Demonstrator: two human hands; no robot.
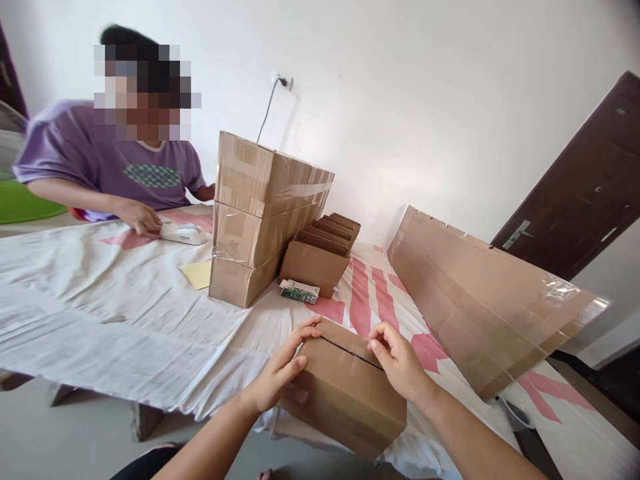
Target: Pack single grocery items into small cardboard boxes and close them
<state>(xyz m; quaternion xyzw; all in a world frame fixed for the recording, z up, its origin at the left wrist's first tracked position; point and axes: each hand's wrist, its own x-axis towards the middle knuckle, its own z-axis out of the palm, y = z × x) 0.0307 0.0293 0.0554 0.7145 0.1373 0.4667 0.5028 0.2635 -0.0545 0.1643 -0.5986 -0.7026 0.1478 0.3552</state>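
A brown cardboard box [345,393] sits at the near edge of the cloth-covered table, its top flaps folded in with a narrow dark gap along the seam. My left hand [280,370] rests on the box's left end, fingers laid over the top corner and thumb held apart. Over the right part of the seam, my right hand [400,360] has its thumb and forefinger pressed together at the flap edge. Whatever is between those fingertips, if anything, is too small to make out. Beyond the box lies a small green and white printed carton [300,292].
Taped boxes [250,220] stand stacked three high behind, beside a row of open cardboard boxes [317,263]. A large cardboard sheet [465,293] leans at the right. Across the table, a person in purple [90,153] touches a white device [183,233] near yellow paper [197,274].
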